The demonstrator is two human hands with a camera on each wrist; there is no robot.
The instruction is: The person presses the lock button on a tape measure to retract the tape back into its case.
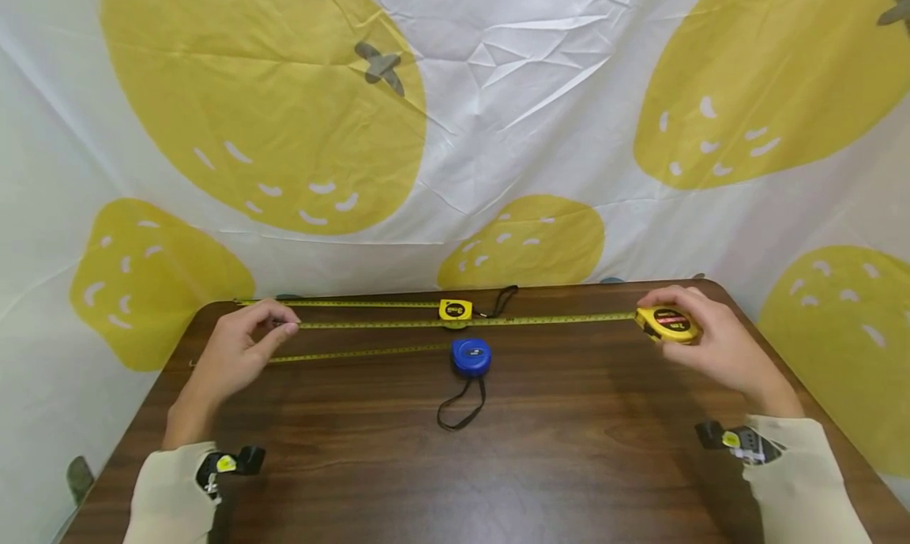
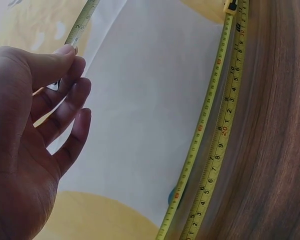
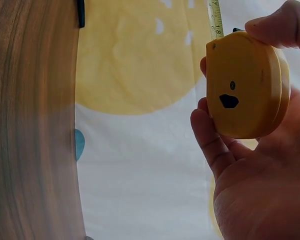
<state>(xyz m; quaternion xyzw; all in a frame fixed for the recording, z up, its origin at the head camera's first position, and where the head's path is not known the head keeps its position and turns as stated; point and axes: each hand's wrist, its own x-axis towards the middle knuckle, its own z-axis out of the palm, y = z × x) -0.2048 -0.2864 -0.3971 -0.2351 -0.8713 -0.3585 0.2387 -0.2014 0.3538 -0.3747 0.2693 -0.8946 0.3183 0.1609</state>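
Observation:
My right hand (image 1: 728, 350) grips a yellow tape measure (image 1: 667, 325) with a red and black label, over the table's right side. From its mouth a long yellow blade (image 1: 554, 320) runs left, pulled nearly straight. At the far end, my left hand (image 1: 231, 354) pinches the blade's tip between thumb and forefinger, the other fingers loosely bent. The left wrist view shows that blade (image 2: 82, 22) rising from the thumb tip. In the right wrist view, the case's plain back (image 3: 245, 85) faces the camera, with the thumb on its edge and fingers behind.
Behind the stretched blade lies a second yellow tape measure (image 1: 455, 309), its blade (image 1: 355, 303) drawn out leftward. Nearer sits a blue tape measure (image 1: 471, 358) with a black strap (image 1: 462, 418) and its blade (image 1: 370, 351) also out. A fruit-patterned cloth (image 1: 498, 133) hangs behind the brown table (image 1: 540, 449).

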